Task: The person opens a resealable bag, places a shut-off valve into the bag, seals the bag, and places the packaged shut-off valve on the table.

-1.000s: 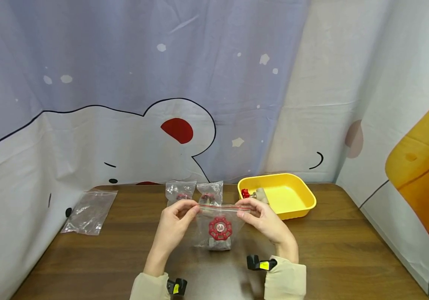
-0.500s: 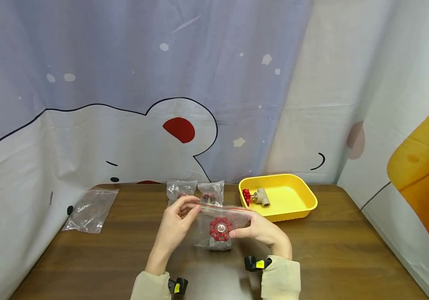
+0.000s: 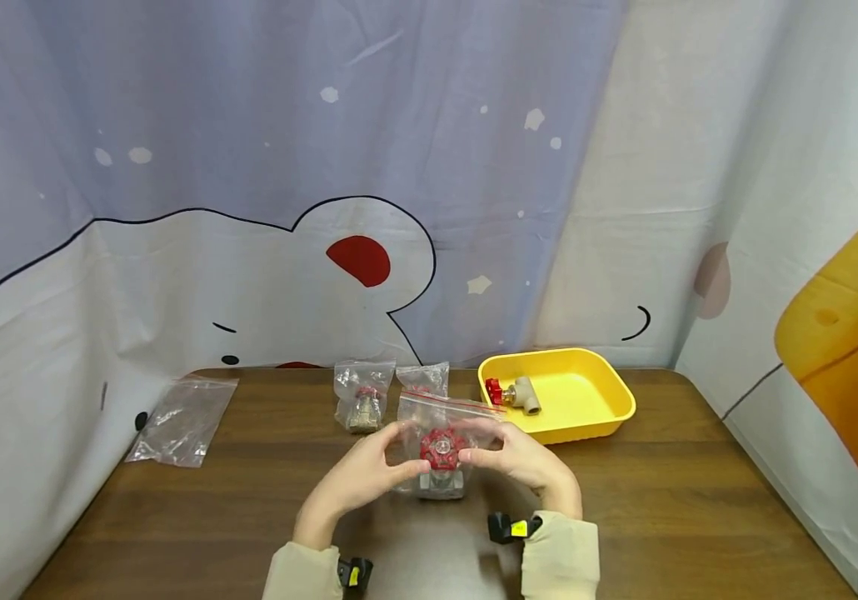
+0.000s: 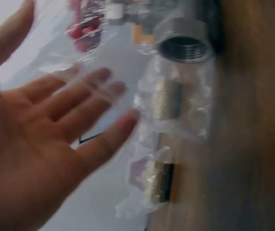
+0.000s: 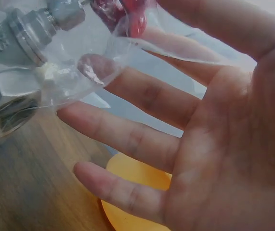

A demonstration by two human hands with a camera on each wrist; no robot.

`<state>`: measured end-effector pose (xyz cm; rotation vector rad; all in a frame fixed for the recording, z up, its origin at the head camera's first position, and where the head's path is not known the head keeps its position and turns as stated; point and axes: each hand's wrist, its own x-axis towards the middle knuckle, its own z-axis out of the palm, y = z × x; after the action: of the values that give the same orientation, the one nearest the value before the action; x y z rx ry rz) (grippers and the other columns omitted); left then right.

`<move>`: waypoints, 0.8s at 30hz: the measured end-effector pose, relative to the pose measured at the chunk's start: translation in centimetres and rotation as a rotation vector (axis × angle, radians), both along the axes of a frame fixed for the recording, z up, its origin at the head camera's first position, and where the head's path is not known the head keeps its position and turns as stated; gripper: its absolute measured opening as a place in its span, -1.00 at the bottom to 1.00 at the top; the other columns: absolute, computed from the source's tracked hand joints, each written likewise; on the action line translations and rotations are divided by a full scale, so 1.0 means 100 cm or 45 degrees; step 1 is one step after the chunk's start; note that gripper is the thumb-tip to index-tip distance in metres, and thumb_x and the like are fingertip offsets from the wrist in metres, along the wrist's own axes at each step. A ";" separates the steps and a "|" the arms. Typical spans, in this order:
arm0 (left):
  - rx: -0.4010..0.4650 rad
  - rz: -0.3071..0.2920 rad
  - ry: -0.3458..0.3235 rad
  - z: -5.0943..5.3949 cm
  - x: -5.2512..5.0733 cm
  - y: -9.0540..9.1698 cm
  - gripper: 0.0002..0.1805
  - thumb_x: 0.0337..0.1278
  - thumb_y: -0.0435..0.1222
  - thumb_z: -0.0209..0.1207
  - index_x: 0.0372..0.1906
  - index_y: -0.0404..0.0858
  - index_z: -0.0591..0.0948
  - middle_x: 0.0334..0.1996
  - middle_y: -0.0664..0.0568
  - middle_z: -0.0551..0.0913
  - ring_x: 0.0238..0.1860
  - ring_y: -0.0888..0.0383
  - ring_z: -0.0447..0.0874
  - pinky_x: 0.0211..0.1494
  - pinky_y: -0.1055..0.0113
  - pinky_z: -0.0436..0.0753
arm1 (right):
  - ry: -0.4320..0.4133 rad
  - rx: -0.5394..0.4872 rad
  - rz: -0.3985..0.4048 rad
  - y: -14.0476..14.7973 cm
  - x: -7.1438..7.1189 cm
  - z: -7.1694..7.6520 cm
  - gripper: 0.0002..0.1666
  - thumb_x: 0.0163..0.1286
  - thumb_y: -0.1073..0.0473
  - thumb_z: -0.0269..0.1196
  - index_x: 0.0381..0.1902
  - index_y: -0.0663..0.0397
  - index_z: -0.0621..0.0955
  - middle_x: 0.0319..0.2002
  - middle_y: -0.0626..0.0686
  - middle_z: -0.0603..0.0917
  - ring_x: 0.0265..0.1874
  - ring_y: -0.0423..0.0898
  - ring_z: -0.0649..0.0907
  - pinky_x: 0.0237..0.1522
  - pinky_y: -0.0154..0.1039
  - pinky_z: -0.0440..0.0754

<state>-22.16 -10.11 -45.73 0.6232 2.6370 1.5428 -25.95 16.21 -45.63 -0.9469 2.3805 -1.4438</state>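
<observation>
A valve with a red handwheel (image 3: 441, 450) and grey metal body (image 3: 440, 482) stands upright inside a clear zip bag (image 3: 440, 406) with a red seal line. My right hand (image 3: 522, 458) holds the bagged valve at the wheel, thumb in front and index finger behind; its other fingers (image 5: 127, 139) are extended. My left hand (image 3: 361, 475) is spread at the bag's left side, thumb beside the wheel. In the left wrist view, the left fingers (image 4: 84, 96) reach loosely behind the film, apart from the valve. The threaded opening (image 4: 183, 48) points toward the table.
Behind stand two more bagged valves, one at left (image 3: 365, 408) and one partly hidden (image 3: 423, 379). A yellow tray (image 3: 582, 396) at the back right holds a red-handled valve (image 3: 522, 395). A flat clear bag (image 3: 183, 421) lies at the left edge of the wooden table (image 3: 661, 500).
The right hand left the bag's top corner and moved down to the handwheel. Afterwards the left hand let go of the other corner and came down beside the valve. The bag's top now stands free.
</observation>
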 end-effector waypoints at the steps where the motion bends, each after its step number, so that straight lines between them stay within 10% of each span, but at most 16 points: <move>1: -0.045 -0.014 -0.012 -0.003 -0.001 0.001 -0.31 0.15 0.01 0.32 0.31 -0.23 0.45 0.16 -0.05 0.57 0.17 -0.02 0.52 0.18 -0.02 0.48 | 0.009 0.014 -0.013 0.000 0.000 0.000 -0.47 0.38 0.07 0.28 0.27 0.09 0.52 0.20 0.06 0.55 0.17 0.02 0.50 0.12 -0.10 0.48; 24: 0.026 0.082 0.054 -0.012 -0.006 0.011 -0.58 0.27 -0.15 0.25 0.10 -0.35 0.60 -0.06 -0.10 0.70 -0.04 -0.01 0.68 0.01 0.11 0.62 | -0.043 0.005 -0.140 -0.014 0.002 0.003 -0.49 0.44 0.09 0.23 0.25 0.23 0.53 0.15 0.14 0.60 0.08 0.05 0.60 0.10 0.00 0.54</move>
<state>-22.80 -9.03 -46.89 0.5834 2.7014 1.5929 -25.76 14.79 -45.37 -0.7959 2.4449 -1.4805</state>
